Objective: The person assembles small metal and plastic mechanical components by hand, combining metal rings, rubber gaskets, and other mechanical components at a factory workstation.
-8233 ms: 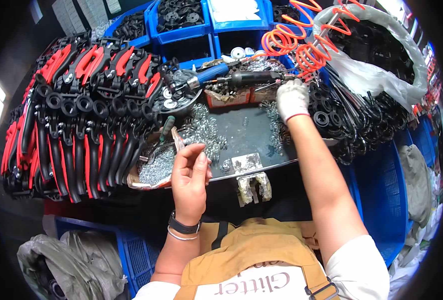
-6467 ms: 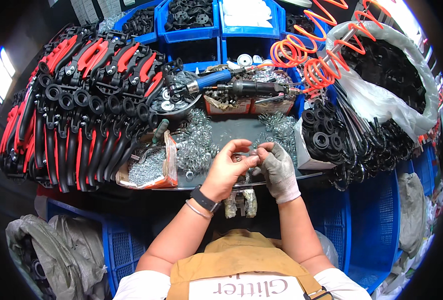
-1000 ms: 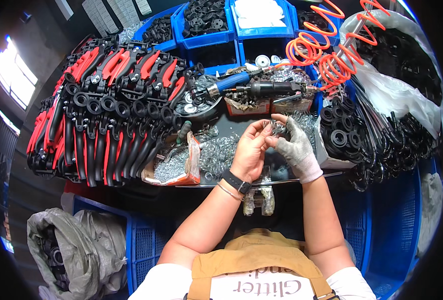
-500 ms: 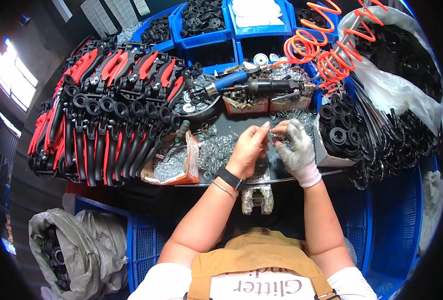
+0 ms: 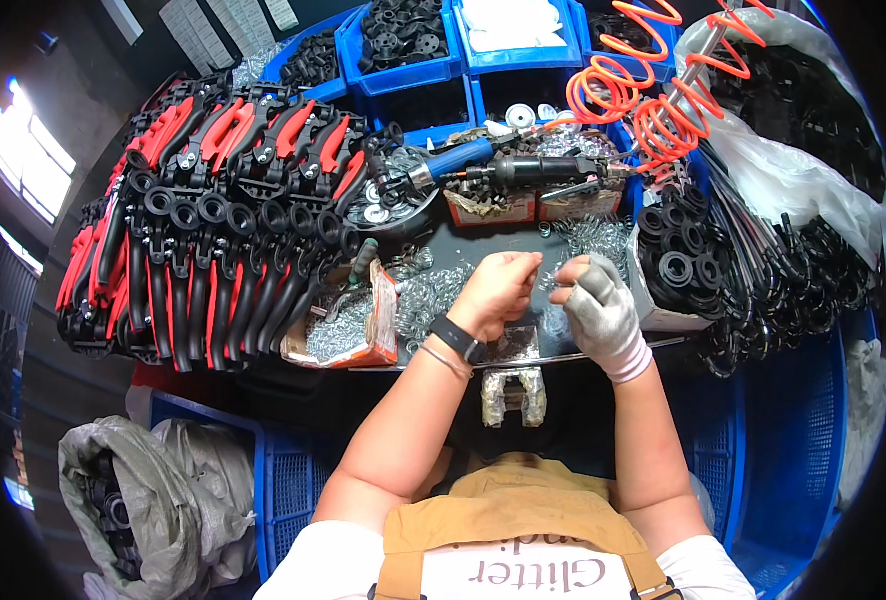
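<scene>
Over the middle of the dark workbench (image 5: 463, 245), my left hand (image 5: 499, 292), bare with a black wristband, is closed in a pinch; whatever its fingertips hold is too small to make out. Just right of it, my right hand (image 5: 599, 308) wears a pale glove with bare fingertips showing. Its fingers are curled in towards the left hand with a narrow gap between, and any part in them is hidden. Loose metal springs (image 5: 428, 298) lie beside the left hand, and more springs (image 5: 593, 238) lie behind the right. Below the hands, a metal fixture (image 5: 515, 345) sits at the bench's front edge.
Red-and-black handled tools (image 5: 233, 210) are stacked at left, near a carton of small metal parts (image 5: 341, 325). A blue-and-black power driver (image 5: 523, 172) rests across cartons behind, under a coiled orange hose (image 5: 653, 120). Black rings (image 5: 675, 268) fill a box at right; blue bins (image 5: 413, 75) stand behind.
My hands have drawn slightly apart. The left hand has turned and its fingers have closed tighter; the right has moved slightly right and down, with its fingers curling in.
</scene>
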The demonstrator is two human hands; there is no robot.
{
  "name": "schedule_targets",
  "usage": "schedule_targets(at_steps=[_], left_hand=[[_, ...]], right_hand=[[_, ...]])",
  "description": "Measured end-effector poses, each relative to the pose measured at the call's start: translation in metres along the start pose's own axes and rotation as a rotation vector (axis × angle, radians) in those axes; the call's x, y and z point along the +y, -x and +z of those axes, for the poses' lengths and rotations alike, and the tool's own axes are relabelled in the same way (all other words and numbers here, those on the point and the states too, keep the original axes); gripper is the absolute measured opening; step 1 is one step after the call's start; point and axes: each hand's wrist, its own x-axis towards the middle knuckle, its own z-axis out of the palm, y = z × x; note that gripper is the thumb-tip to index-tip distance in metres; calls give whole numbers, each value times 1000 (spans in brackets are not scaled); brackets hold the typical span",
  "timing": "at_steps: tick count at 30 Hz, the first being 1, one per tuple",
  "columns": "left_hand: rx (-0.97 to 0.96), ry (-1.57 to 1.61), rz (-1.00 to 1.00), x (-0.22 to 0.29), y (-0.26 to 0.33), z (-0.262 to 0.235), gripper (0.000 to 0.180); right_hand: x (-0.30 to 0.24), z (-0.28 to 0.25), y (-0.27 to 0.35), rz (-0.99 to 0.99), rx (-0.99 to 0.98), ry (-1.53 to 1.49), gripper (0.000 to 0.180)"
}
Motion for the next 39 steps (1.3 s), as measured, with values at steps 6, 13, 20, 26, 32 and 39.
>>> schedule_targets(at_steps=[6,13,20,26,32,39], left_hand=[[15,-58,453,-15,0,18,32],[48,-260,624,-23,4,20,18],[27,-119,332,-23,-4,11,27],[-38,79,428,-29,-1,22,23],[20,-236,605,-30,1,23,22],[164,-365,167,-23,-11,6,55]], right_hand=[[-2,-3,-3,360,97,15,27],[-3,-4,7,723,95,-321,24],[-6,1,6,257,-6,-64,32],[-5,-3,8,1102,118,-677,33],[-7,-7,7,1301,215,-1176,32],[-2,-6,7,-85,-103,68,30]])
